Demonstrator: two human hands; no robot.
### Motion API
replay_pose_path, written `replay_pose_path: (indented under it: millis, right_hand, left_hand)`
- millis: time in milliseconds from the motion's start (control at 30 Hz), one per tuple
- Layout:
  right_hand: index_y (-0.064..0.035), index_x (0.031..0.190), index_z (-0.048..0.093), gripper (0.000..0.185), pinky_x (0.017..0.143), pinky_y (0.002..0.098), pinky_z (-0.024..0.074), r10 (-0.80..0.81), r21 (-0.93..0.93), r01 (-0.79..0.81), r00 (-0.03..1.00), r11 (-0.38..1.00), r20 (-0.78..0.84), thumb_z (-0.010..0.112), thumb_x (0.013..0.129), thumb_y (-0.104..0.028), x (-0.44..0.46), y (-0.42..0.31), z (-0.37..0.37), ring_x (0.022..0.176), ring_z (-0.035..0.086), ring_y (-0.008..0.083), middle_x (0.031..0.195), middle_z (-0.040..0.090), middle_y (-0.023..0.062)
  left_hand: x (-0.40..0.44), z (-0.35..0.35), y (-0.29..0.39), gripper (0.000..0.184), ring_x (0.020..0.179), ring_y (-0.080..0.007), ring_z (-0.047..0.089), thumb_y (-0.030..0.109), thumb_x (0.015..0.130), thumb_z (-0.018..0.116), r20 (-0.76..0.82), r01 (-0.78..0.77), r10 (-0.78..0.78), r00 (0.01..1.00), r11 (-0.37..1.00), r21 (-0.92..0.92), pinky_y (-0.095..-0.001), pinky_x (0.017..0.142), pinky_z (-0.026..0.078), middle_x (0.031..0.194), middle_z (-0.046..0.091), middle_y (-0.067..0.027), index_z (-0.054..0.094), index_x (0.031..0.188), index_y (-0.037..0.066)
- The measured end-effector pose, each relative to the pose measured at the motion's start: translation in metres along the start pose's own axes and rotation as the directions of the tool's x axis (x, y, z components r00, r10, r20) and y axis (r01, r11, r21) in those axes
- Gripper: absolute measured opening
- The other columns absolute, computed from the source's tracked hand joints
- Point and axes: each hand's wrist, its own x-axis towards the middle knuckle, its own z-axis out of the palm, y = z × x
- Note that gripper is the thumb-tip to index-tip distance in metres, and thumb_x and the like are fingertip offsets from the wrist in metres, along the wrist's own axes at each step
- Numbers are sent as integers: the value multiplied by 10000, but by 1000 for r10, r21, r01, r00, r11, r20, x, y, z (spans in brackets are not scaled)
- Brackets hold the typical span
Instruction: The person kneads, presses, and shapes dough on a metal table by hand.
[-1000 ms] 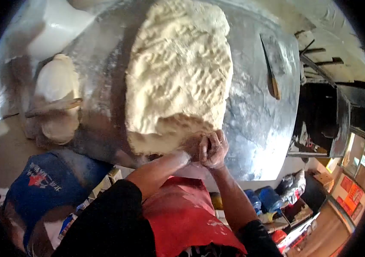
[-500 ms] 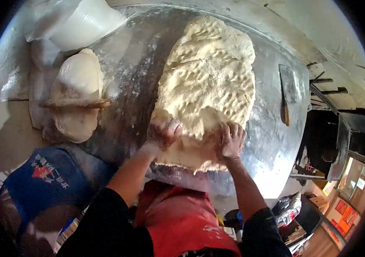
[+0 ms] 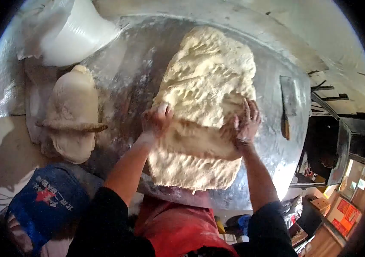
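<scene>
A long slab of pale dough (image 3: pixel 208 64) lies on the metal worktop, its surface covered in finger dents. At the slab's left edge my left hand (image 3: pixel 157 121) is closed, with its fingers curled against the dough. My right hand (image 3: pixel 247 122) rests on the right edge, its fingers stretched out and somewhat apart. Between the two hands a darker, shaded band runs across the dough. Below that band, the near end of the slab lies flat by the worktop's front edge.
On the left, a floury wooden stick (image 3: pixel 72 126) lies across a smaller piece of dough (image 3: pixel 73 96). A white tub (image 3: pixel 81 34) stands behind it. A cleaver-like blade (image 3: pixel 288 95) with a wooden handle lies at right. A blue printed cloth (image 3: pixel 52 203) is at lower left.
Both hands have moved up along the slab, away from my body, and the right one also outward. In the view, the dough and surroundings sit somewhat lower.
</scene>
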Motion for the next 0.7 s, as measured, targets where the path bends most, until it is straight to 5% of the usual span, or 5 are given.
replay_pose_path:
  millis: [200,433,467,600,700]
  right_hand:
    - [-135,1502,472,644,1148,558,293,-88,-115,99,992,988,95,641,929,-374,10,-16,-35,1400,417,382,1515,460,142]
    - [-156,1498,488,687,1189,556,263,-242,99,234,967,967,78,602,942,-542,139,-81,-24,1420,402,355,1498,492,137]
    - [-154,1497,493,689,1195,552,263,-231,42,228,969,973,87,578,946,-558,143,-78,1,1432,395,356,1514,483,139]
    - [-210,1472,541,594,1183,548,282,-244,237,226,969,945,49,576,953,-495,162,-55,29,1420,428,348,1517,497,122]
    - [-213,1502,500,602,1163,526,318,-292,203,281,956,938,25,591,950,-433,175,-49,33,1450,390,327,1547,469,97]
  left_hand:
    - [31,-35,19,493,891,-331,733,509,1007,504,527,-237,-6,850,889,392,-535,794,546,979,755,-142,699,1204,101]
    - [124,29,123,679,1548,-333,229,489,1002,450,120,-522,516,848,775,357,-575,1273,44,1650,320,-118,367,1573,130]
    - [126,72,118,700,1577,-313,133,450,1004,431,54,-331,354,934,910,-250,-570,1270,-1,1691,227,-89,279,1614,140]
    - [170,38,134,930,1584,-317,93,605,872,518,562,-353,257,786,933,67,-551,1270,22,1692,204,-136,264,1616,108]
    - [155,83,113,908,1585,-344,52,589,914,493,164,-474,445,880,842,258,-555,1269,-15,1702,165,-149,215,1632,108]
